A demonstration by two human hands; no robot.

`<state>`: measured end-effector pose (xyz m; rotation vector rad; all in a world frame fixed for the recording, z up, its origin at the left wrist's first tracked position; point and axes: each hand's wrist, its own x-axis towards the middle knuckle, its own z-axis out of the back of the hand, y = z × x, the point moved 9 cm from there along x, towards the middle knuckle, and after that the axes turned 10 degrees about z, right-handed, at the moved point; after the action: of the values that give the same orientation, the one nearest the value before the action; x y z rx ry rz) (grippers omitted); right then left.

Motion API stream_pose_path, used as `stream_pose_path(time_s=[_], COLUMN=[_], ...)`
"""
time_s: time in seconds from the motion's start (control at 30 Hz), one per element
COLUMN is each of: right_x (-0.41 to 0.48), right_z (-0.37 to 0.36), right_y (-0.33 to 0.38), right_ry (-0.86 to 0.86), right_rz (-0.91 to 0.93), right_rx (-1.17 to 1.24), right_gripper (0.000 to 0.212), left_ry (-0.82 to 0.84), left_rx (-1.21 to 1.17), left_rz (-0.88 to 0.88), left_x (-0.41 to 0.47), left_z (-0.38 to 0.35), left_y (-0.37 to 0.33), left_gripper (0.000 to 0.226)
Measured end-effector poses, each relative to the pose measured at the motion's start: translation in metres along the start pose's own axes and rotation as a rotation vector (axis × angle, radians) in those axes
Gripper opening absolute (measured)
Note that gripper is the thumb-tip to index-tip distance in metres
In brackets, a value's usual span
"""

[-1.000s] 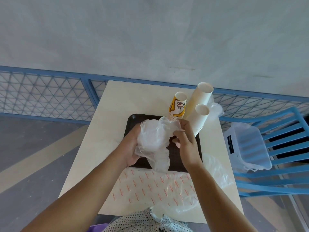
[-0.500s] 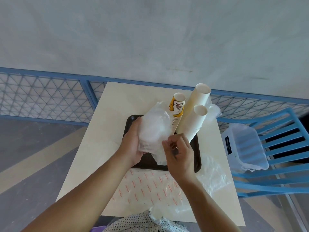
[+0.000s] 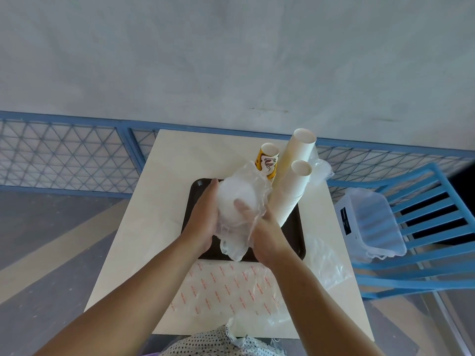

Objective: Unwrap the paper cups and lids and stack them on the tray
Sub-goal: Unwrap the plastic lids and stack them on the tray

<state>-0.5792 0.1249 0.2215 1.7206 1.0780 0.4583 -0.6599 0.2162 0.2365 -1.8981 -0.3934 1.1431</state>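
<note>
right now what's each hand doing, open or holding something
Left hand: grips the wrapped lids from their left side.
Right hand: also grips the wrapped lids, from the right.

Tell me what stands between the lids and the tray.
Only their clear wrap, which covers the lids held by the left hand and right hand. Cup stacks lean on the right of the tray; its visible left part is bare.
</note>
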Motion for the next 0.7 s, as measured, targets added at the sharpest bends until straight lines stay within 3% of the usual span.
stream_pose_path(time_s=[0.07, 0.17, 0.33, 0.37, 0.5, 0.63, 0.7], right_x=[0.002, 0.005, 0.002, 0.002, 0.001, -0.005, -0.008], right_z=[0.002, 0.016, 0.024, 0.026, 0.028, 0.039, 0.046], right_y=[-0.004, -0.007, -0.005, -0.003, 0.004, 0.014, 0.017], right_ry=[-0.064, -0.171, -0.183, -0.200, -0.213, -0.245, -0.233], right_rz=[-0.001, 0.014, 0.015, 0.017, 0.048, 0.081, 0.064], right_rx=[-0.016, -0.110, -0.166, -0.176, -0.118, -0.056, -0.014], right_gripper=[0.076, 0.050, 0.017, 0.017, 0.058, 0.046, 0.051], left_ry=[-0.044, -0.074, -0.083, -0.087, -0.060, -0.133, -0.195], left_rx=[0.011, 0.080, 0.141, 0.130, 0.168, 0.153, 0.125], left_rz=[-0.002, -0.058, -0.217, -0.235, -0.304, -0.319, -0.243], left_x=[-0.002, -0.003, -0.011, -0.014, -0.018, -0.014, -0.007], left_z=[0.003, 0.009, 0.014, 0.014, 0.007, 0.003, 0.004], left_y=[0.000, -0.002, -0.009, -0.009, -0.006, -0.002, 0.007], left_gripper=[0.038, 0.034, 0.023, 0.019, 0.026, 0.021, 0.025])
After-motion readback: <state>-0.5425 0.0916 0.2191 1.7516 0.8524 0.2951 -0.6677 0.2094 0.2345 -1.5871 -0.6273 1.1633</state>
